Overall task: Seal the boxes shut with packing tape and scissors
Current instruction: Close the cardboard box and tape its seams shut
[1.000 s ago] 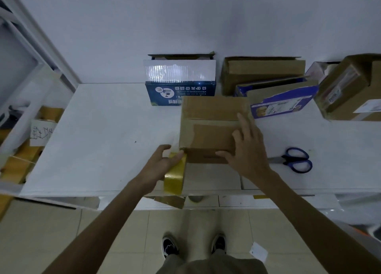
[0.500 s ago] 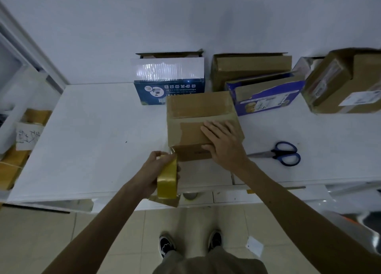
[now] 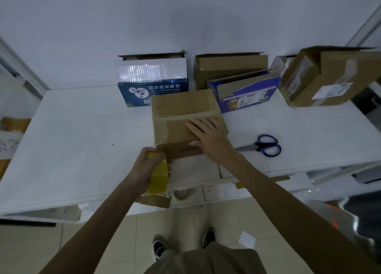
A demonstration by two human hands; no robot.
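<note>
White table (image 3: 72, 150), blue scissors (image 3: 263, 146) lying – brown box (image 3: 181, 109), left hand (image 3: 144, 168) gripping tape roll (image 3: 158, 178)

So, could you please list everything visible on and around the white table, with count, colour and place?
middle box: one, brown, table centre.
tape roll: one, yellow, at the middle box's near left corner.
scissors: one pair, blue handles, right of the middle box.
printed box: one, white and blue, at the wall.
open box: one, brown, at the wall.
purple box: one, blue-purple, before the open box.
labelled box: one, brown, table's far right.
table: one, white.
shoes: two, black, on the floor.
left hand: holds the tape roll.
right hand: flat on the middle box.
</note>
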